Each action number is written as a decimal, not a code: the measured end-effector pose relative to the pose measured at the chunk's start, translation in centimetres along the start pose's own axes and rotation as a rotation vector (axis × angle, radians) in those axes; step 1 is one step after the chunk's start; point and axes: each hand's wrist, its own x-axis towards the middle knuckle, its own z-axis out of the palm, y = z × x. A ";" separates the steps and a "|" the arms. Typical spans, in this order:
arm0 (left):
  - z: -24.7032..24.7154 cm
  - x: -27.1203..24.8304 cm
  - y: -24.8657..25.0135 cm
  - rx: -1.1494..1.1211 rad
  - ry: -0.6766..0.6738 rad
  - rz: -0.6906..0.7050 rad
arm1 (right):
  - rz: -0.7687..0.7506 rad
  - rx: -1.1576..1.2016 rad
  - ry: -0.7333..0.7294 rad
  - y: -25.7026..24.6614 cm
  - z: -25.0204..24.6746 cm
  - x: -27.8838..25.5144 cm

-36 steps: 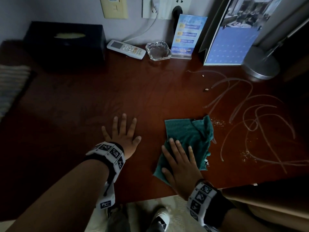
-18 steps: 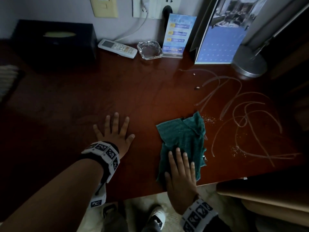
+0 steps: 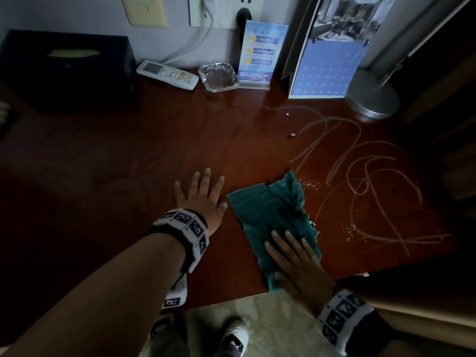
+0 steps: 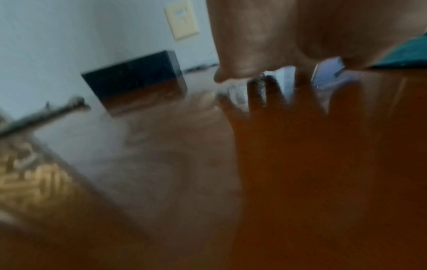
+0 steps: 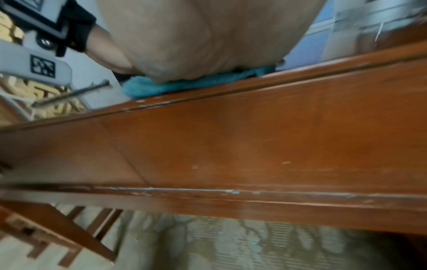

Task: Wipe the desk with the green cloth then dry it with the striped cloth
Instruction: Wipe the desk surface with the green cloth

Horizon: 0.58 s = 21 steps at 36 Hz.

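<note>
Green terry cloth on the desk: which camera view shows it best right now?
The head view: the whole green terry cloth lies spread under the flat right hand. The right wrist view shows only its near edge; the left wrist view, a blurred corner.

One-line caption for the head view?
Right hand presses a crumpled green cloth flat on a streaked red-brown wooden desk; left hand rests beside it.

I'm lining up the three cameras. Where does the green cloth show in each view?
Head: green cloth lower centre, under the right hand.
Left wrist: a teal sliver at the upper right edge.
Right wrist: a teal strip pressed under the palm, upper centre.
Shared landmark: the desk.
</note>
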 end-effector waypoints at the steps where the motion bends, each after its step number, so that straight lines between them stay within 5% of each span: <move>1: 0.1 0.1 0.4 -0.006 -0.008 -0.013 | -0.020 -0.004 -0.007 0.7 -0.2 -0.1; 13: 0.5 0.6 0.8 0.017 -0.034 -0.057 | -0.097 0.061 -0.176 5.4 -2.6 0.0; 21: 0.3 0.7 0.9 -0.006 -0.069 -0.078 | 0.281 0.293 -0.150 0.9 -3.3 -1.6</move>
